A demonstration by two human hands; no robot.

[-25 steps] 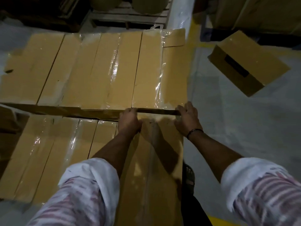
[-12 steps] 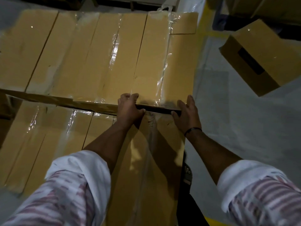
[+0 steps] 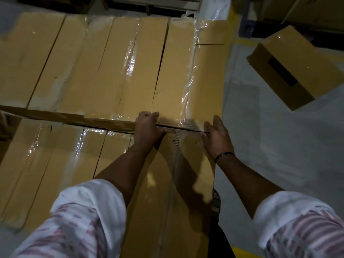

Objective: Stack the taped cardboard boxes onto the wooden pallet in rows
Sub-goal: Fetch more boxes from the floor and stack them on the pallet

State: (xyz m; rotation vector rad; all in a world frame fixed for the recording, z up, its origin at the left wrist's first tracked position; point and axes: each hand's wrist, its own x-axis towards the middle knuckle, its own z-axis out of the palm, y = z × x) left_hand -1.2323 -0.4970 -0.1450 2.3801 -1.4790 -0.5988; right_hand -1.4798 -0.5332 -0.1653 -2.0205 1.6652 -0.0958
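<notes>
At the lower left, a near row of taped cardboard boxes (image 3: pixel 55 164) lies side by side, long and narrow, with glossy clear tape along the seams. Beyond it, a far row of the same boxes (image 3: pixel 104 67) runs across the upper half of the view. What both rows rest on is hidden beneath them.

In the centre, one more long box (image 3: pixel 167 211) lies at the right end of the near row, just beside its neighbour. Its far end nearly meets the far row, with only a thin dark gap between them. The left hand (image 3: pixel 149 129) grips that far end at its left corner, fingers curled over the edge and thumb on top. The right hand (image 3: pixel 216 135) rests on the far right corner with fingers stretched forward, fairly straight, and the thumb at the gap. A dark bracelet (image 3: pixel 224 155) circles the right wrist, and both sleeves are rolled.

Below the box's right edge a sandalled foot (image 3: pixel 216 203) shows. Farther right, well apart from the rows, a loose box (image 3: pixel 297 71) lies askew on the grey floor (image 3: pixel 270 146).
</notes>
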